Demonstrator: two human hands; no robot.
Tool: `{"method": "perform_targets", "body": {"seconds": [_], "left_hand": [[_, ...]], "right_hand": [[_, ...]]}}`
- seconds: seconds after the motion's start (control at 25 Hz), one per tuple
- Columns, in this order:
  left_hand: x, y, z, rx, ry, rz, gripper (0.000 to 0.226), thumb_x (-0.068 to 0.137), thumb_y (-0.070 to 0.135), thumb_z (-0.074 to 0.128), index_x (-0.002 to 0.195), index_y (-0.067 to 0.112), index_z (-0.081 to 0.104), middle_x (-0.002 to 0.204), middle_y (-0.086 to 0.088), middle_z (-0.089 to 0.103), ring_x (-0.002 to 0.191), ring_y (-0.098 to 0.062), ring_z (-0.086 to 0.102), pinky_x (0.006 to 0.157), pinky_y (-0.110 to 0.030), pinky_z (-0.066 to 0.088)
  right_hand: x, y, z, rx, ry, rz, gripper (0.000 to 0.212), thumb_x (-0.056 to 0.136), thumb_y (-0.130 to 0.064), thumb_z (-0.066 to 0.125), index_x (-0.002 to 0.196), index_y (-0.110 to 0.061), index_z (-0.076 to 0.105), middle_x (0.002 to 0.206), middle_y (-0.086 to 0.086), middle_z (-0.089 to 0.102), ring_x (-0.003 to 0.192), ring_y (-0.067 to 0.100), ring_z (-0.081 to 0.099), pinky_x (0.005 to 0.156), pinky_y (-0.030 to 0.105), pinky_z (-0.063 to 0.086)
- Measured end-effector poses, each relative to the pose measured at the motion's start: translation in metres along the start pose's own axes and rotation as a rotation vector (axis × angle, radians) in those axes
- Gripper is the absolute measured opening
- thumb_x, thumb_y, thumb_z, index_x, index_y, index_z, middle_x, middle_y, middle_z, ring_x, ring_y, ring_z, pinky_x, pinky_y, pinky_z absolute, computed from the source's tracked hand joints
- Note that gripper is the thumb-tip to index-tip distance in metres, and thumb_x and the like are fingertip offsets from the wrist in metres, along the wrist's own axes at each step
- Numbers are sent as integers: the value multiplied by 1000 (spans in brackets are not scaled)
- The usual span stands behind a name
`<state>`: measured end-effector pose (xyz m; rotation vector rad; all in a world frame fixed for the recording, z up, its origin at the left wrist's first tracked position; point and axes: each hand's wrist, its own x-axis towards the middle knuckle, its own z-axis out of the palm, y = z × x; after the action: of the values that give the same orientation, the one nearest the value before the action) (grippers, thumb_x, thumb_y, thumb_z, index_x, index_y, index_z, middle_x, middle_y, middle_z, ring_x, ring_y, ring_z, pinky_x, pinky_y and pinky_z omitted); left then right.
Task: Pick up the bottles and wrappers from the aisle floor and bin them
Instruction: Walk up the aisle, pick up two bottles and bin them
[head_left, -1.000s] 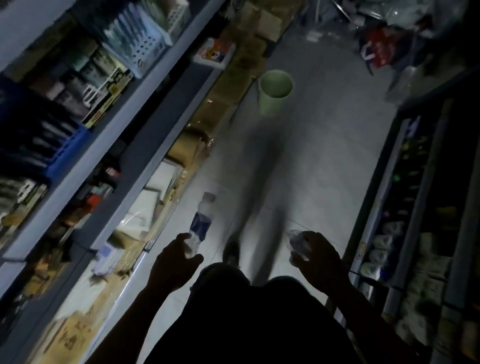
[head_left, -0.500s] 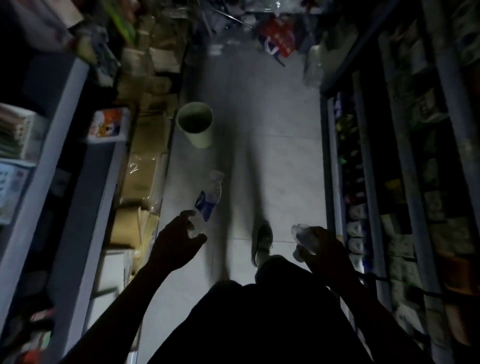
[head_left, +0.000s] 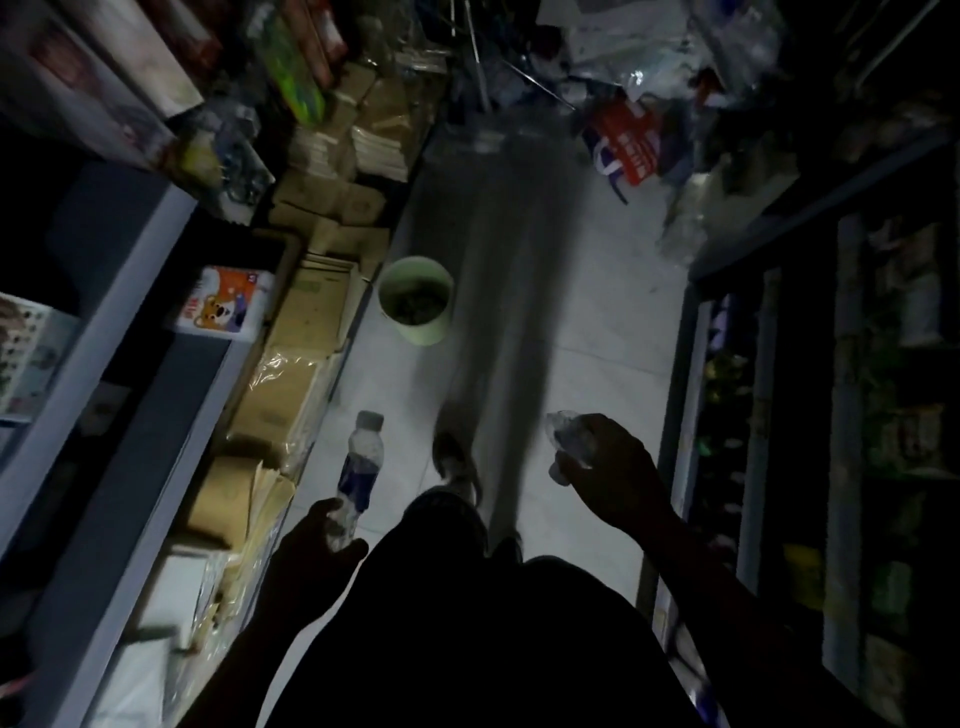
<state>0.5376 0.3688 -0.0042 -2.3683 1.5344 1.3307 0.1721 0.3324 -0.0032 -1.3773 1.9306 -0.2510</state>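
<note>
My left hand (head_left: 311, 553) grips the base of a clear plastic bottle (head_left: 360, 465) with a blue label and a pale cap, held out pointing up the aisle. My right hand (head_left: 608, 470) holds a crumpled clear plastic item (head_left: 566, 439), either a squashed bottle or a wrapper; I cannot tell which. A pale green bin (head_left: 415, 301) stands on the tiled floor ahead, against the cartons on the left, with dark rubbish inside it. Both hands are well short of the bin. My shoe (head_left: 452, 457) shows between them.
Grey shelving (head_left: 119, 322) and stacked cardboard cartons (head_left: 301, 364) line the left side. A dark shelf unit (head_left: 810, 415) with packaged goods lines the right. A red printed bag (head_left: 628, 143) and clear plastic clutter lie at the aisle's far end. The pale tiled floor (head_left: 597, 322) runs between.
I have stepped forward along the aisle and the view has swung round to face it, so the bin is closer and larger. Both hands keep their hold on the same items.
</note>
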Motion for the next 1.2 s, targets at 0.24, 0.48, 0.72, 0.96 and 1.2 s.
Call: {"method": "perform_targets", "body": {"seconds": [0.24, 0.48, 0.72, 0.96, 1.2], "left_hand": [[110, 74, -59, -79, -24, -23, 66, 87, 26, 76, 145, 20, 46, 132, -6, 63, 114, -26, 63, 93, -37, 48], [213, 188, -124, 34, -29, 115, 73, 84, 43, 72, 149, 23, 43, 140, -1, 59, 124, -23, 58, 99, -33, 42], [302, 282, -154, 49, -28, 147, 63, 90, 24, 73, 143, 15, 42, 128, -5, 61, 104, -22, 59, 80, -27, 38], [379, 330, -158, -22, 24, -54, 32, 87, 21, 73, 109, 21, 50, 103, 0, 63, 89, -22, 63, 72, -29, 40], [443, 337, -150, -149, 60, -164, 25, 82, 33, 75, 102, 35, 60, 96, 2, 72, 84, -24, 73, 74, -39, 58]], "right_hand": [[117, -58, -30, 15, -6, 3, 50, 83, -38, 77, 125, -28, 50, 103, -10, 63, 88, 14, 62, 73, 32, 46], [183, -92, -64, -44, 66, 2, 36, 93, -44, 66, 125, -36, 52, 105, -9, 51, 86, 17, 66, 73, 32, 49], [277, -107, -101, 201, 86, 244, 34, 86, -49, 73, 95, -33, 44, 80, -9, 68, 67, 0, 63, 58, 21, 43], [424, -133, -132, 46, -6, 1, 33, 84, -36, 78, 109, -37, 56, 99, -6, 60, 92, 20, 63, 77, 36, 51], [532, -187, -124, 88, -207, -62, 31, 84, -39, 79, 106, -51, 61, 82, -27, 67, 75, -7, 66, 60, 4, 45]]}}
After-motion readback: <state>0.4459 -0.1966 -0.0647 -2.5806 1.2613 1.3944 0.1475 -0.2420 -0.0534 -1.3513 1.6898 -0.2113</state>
